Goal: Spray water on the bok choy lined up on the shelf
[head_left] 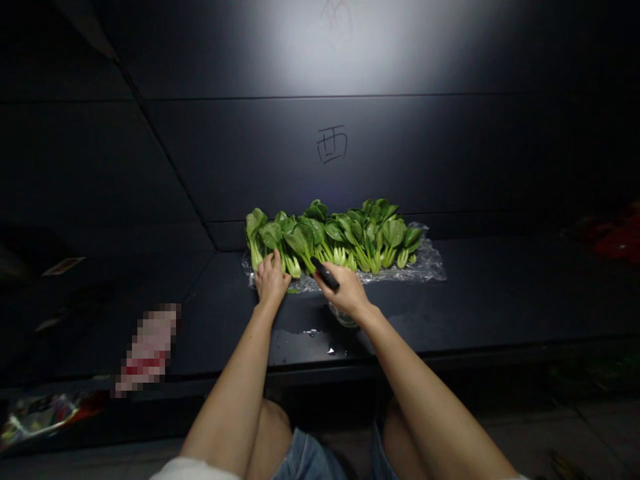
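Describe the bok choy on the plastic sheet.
The bok choy lies in one dense row of small heads, side by side, with glossy green leaves pointing away and pale green stems toward the person. The leaves look fresh. The row rests on crumpled clear plastic film on a dark tabletop. The left hand touches stems near the row's left end. The exact number of heads cannot be told.

Count: hands, two: one left hand, one right hand. Black-handled tool: one. Bok choy heads: roughly twelve, overlapping, so exact count uncertain. Plastic sheet: one. Counter: one. Handwritten characters on the wall: two.
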`<state>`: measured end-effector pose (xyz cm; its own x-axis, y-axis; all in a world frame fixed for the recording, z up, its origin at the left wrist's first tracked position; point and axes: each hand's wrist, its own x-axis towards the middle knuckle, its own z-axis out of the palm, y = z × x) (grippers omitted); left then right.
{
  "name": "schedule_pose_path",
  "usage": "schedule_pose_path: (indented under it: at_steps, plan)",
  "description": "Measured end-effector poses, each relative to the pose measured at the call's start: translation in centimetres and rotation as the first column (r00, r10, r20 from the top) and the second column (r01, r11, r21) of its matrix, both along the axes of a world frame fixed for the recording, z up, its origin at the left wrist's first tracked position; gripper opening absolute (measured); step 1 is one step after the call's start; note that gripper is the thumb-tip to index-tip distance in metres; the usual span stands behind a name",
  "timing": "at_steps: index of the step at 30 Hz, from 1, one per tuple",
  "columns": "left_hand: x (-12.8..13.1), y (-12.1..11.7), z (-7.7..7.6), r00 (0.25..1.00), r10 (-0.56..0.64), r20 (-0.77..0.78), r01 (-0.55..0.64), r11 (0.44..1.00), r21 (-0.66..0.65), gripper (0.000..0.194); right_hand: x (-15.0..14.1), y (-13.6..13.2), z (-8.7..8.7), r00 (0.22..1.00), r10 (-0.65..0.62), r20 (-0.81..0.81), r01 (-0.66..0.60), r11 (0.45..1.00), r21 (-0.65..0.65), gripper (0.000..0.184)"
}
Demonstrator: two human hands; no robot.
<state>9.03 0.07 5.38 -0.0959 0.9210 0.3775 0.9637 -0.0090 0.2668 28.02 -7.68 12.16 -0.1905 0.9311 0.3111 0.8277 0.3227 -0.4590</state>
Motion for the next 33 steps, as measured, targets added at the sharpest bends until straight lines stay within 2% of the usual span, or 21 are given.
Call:
schedule_pose_path:
  at_steps: [6,16,20,25,33]
  plan:
    - [-0.2,-0.1,0.1,1.0,-0.027,0.002,0.027,0.999,-0.032,0.076,-0.2,0.0,-0.1,1.0,0.011,-0.006,-0.011,1.0,0.002,0.027]
    - [-0.5,0.2,-0.7,0.998,-0.045,0.034,0.047,0.997,-0.056,0.076,0.1,0.4,-1.0,0.997,0.031,-0.069,-0.025,0.996,0.09,0.026]
    - [-0.8,0.6,-0.5,0.983,-0.049,0.175,0.037,0.997,0.073,0.068,0.2,0.5,-1.1,0.995,0.036,-0.088,-0.027,0.994,0.105,0.025]
    - [-1.3,1.1,-0.5,0.944,-0.052,0.327,-0.035,0.967,0.253,0.055,0.3,0.4,-1.0,0.995,0.039,-0.09,-0.028,0.993,0.117,0.026]
    - [-1.4,0.8,-0.7,0.926,-0.015,0.378,-0.116,0.94,0.322,0.053,0.4,0.4,-1.2,0.995,0.042,-0.094,-0.03,0.992,0.121,0.026]
